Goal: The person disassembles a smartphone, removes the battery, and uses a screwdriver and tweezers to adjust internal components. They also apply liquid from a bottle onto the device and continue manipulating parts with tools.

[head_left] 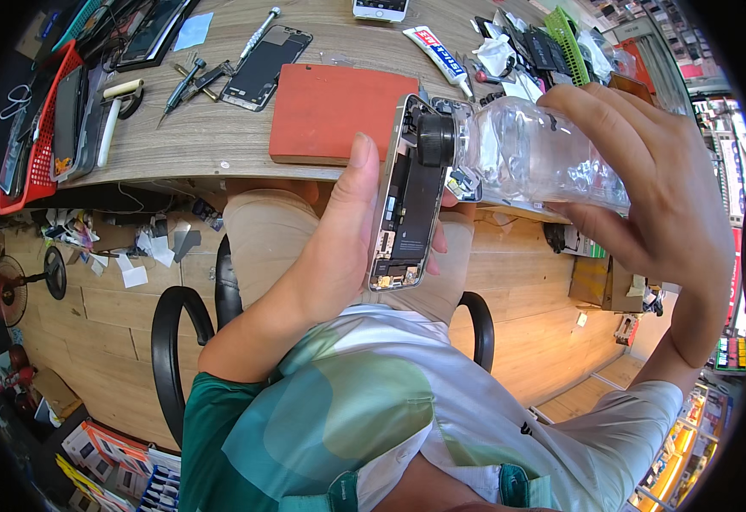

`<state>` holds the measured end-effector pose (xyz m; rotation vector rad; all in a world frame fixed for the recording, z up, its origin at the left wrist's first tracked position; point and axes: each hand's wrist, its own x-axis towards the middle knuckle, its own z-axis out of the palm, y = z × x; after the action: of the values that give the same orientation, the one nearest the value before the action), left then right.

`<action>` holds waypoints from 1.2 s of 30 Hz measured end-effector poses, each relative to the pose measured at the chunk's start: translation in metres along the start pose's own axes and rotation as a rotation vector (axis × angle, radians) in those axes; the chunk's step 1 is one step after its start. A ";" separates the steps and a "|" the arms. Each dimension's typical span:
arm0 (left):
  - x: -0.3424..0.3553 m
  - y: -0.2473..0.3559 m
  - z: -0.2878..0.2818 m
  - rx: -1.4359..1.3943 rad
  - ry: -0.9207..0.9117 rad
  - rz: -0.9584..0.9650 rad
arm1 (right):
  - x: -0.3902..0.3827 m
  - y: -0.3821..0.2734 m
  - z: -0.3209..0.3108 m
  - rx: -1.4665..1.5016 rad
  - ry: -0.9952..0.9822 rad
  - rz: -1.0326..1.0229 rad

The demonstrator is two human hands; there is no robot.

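Note:
My left hand [330, 230] is closed around an opened phone [405, 218], held nearly upright in the picture with its innards showing; some fingertips show past its right edge. My right hand [646, 188] grips a clear plastic bottle [535, 149] lying sideways, its black cap [435, 139] over the upper part of the phone. A small clear-and-metal piece [463, 183] shows at the phone's upper right, partly hidden by the bottle. Behind the phone, a red block-like pad [322, 111] rests on the wooden desk [177, 154].
A red basket with devices [23, 188], a screwdriver [172, 98], a detached screen [266, 68], a white tube [437, 55] and piled parts [544, 60] sit on the desk. My legs, a black chair [168, 341] and a fan [6, 290] are below it.

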<state>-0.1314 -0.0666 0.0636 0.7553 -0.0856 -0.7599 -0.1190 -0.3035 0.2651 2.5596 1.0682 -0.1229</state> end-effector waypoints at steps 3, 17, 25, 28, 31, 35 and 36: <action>0.001 -0.003 -0.004 -0.022 -0.017 0.003 | 0.001 0.000 0.000 0.001 0.003 -0.007; -0.005 -0.001 -0.003 -0.012 -0.001 -0.005 | 0.004 0.000 -0.003 -0.027 0.006 -0.023; -0.007 -0.002 -0.003 -0.004 -0.001 0.006 | 0.004 -0.002 -0.005 -0.029 0.009 -0.032; -0.007 -0.001 -0.002 0.006 -0.002 0.008 | 0.003 -0.004 -0.006 -0.048 0.007 -0.027; -0.007 -0.001 -0.003 0.005 -0.005 0.015 | 0.003 -0.004 -0.006 -0.026 0.010 -0.015; -0.007 -0.002 -0.004 -0.010 -0.005 0.026 | 0.002 -0.005 -0.006 -0.007 0.009 -0.008; -0.007 -0.002 -0.004 -0.020 -0.004 0.026 | 0.002 -0.005 -0.006 -0.010 0.010 -0.012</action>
<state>-0.1370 -0.0606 0.0605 0.7321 -0.0914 -0.7367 -0.1209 -0.2967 0.2690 2.5474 1.0855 -0.1071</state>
